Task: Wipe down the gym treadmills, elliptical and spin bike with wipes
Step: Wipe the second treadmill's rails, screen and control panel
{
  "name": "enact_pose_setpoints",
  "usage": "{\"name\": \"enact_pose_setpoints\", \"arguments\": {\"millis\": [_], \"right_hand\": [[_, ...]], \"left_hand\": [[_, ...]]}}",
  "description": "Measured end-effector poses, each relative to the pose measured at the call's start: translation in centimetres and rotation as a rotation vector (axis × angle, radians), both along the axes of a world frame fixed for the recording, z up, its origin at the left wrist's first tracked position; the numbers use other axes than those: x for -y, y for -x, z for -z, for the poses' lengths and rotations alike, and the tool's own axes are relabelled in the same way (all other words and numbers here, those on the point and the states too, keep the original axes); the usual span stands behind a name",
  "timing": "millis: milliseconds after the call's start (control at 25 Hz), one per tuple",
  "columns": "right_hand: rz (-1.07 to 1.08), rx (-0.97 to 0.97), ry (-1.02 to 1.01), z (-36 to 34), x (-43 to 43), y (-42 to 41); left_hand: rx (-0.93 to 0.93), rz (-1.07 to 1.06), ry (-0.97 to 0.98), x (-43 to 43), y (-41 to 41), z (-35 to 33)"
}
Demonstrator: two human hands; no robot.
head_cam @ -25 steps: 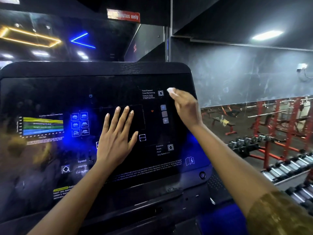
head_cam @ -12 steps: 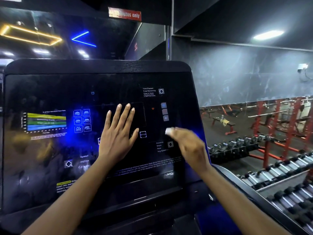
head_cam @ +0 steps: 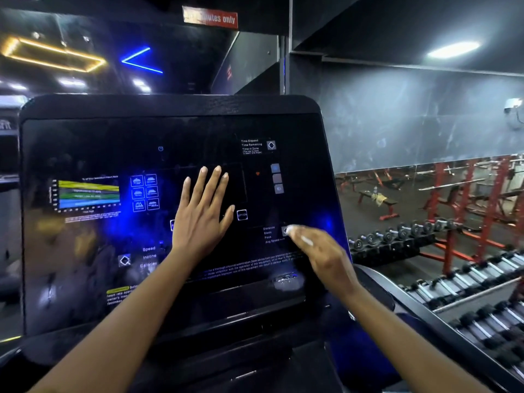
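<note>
While left hand (head_cam: 200, 219) lies flat, grip released, on treadmill console (head_cam: 85, 131) | right hand (head_cam: 320, 256) grip pinches wipe (head_cam: 306, 240)

Left hand (head_cam: 202, 219) lies mid-console (head_cam: 85, 265), right hand (head_cam: 326, 256) with wipe (head_cam: 306, 240) beside it, dumbbell rack (head_cam: 397, 242) rightward.

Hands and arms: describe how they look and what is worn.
Both are bare: the left hand and right hand wear no gloves, and no rings, watch or bracelet show. Forearms are uncovered to the frame's edge, no sleeve in view. The left hand's nails look unpainted; the right hand is blurred.
</note>
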State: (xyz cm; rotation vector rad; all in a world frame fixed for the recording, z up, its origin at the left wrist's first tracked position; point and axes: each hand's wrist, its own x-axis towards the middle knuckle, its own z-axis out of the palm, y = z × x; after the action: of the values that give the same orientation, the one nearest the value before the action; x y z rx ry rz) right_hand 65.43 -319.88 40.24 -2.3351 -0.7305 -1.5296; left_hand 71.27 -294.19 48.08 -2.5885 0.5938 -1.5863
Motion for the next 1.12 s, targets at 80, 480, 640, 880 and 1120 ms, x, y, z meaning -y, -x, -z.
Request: {"name": "enact_pose_setpoints", "arguments": {"millis": [80,480,640,880,1120], "right_hand": [[-0.058,-0.057,0.068,3.3,-0.4,2.2],[0.090,0.070,-0.078,-7.9,-3.2,-3.0],[0.020,0.059,0.039,-2.6,-4.7,-1.0],[-0.119,-0.030,0.234,3.6,-4.8,2.6],[-0.097,0.140,-0.084,-10.6,-7.7,-3.0]], "left_hand": [[-0.016,0.012,0.005,-0.1,0.4,0.4],[-0.045,0.028,-0.061,-3.8,4.5,6.8],[-0.039,0.008,-0.071,-4.0,4.6,7.2],[-0.050,0.001,-0.074,-4.0,4.5,7.5],[-0.027,0.002,-0.058,-3.9,4.7,7.6]]}}
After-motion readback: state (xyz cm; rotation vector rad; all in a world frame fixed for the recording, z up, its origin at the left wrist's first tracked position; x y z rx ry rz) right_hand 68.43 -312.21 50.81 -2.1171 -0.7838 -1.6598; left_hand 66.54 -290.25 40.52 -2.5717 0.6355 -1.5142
